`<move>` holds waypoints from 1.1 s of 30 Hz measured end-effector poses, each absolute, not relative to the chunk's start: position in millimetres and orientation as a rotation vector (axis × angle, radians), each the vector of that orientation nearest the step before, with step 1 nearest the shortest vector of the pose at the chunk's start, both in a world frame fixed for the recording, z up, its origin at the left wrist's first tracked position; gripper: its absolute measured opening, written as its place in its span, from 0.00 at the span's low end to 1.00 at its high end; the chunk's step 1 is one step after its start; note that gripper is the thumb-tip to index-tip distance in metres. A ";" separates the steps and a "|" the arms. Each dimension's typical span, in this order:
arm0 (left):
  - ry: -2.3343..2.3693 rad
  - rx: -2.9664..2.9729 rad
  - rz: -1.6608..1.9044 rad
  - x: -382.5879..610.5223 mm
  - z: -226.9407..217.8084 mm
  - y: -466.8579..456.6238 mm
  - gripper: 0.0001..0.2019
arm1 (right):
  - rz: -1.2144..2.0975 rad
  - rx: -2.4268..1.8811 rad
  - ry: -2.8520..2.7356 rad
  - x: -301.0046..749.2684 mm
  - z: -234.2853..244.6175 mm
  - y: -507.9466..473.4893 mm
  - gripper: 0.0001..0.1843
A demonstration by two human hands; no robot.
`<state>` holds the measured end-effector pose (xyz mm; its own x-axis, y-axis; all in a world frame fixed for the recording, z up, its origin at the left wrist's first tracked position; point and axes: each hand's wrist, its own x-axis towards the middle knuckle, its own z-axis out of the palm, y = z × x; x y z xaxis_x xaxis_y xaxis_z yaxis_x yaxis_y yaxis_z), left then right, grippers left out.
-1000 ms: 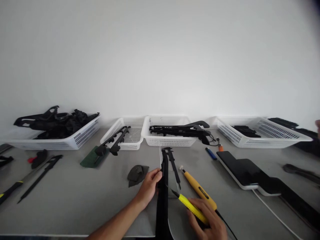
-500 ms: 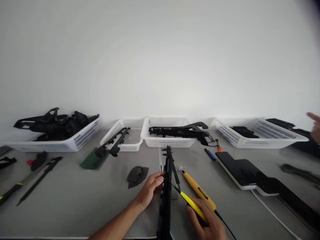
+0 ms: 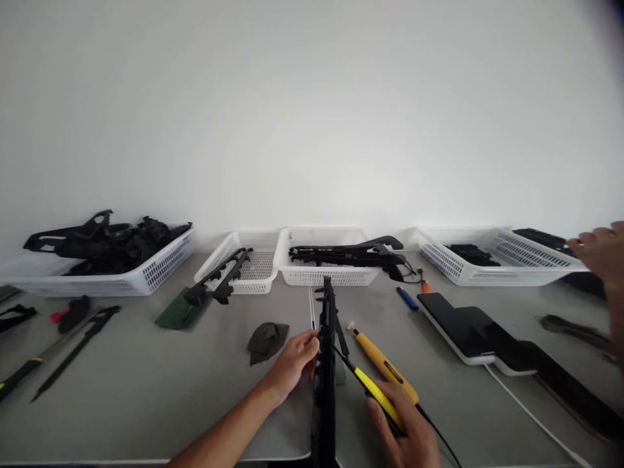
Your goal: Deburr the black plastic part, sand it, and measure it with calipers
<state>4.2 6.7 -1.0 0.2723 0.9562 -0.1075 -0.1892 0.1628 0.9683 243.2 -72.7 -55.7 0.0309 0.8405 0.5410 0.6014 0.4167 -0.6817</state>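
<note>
My left hand (image 3: 291,363) grips the side of a long black plastic part (image 3: 325,364) that stands on edge and runs away from me across the grey table (image 3: 146,383). My right hand (image 3: 407,435) is closed round a yellow-handled knife (image 3: 374,396), its black tip touching the part's right side. A second yellow tool (image 3: 385,367) with a black cord lies just right of the knife.
White baskets (image 3: 322,273) of black parts line the back wall. A dark pad (image 3: 266,339) lies left of my hand, a black-and-white device (image 3: 468,331) with a cable to the right. Another person's hand (image 3: 602,250) reaches in at the far right. Black tools lie at the left.
The black part has been turned up from lying flat onto its edge. The knife tip moved in against it. Another person's hand has come further into view at the right.
</note>
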 end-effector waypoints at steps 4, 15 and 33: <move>0.899 1.096 1.008 4.6 2.0 6.8 0.34 | 0.389 -1.294 -1.574 236.8 -55.5 -75.4 0.21; 0.876 1.120 0.982 2.7 -1.6 5.1 0.34 | 0.431 -1.248 -1.697 240.5 -52.6 -73.6 0.16; 0.868 1.120 1.008 3.7 0.4 5.9 0.34 | 0.457 -1.232 -1.690 240.0 -51.7 -75.6 0.18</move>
<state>3.7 5.9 0.4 0.3170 0.9468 -0.0558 -0.1961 0.1231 0.9728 240.0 -75.6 -51.7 -0.0301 0.8792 0.4755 0.5194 0.4202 -0.7441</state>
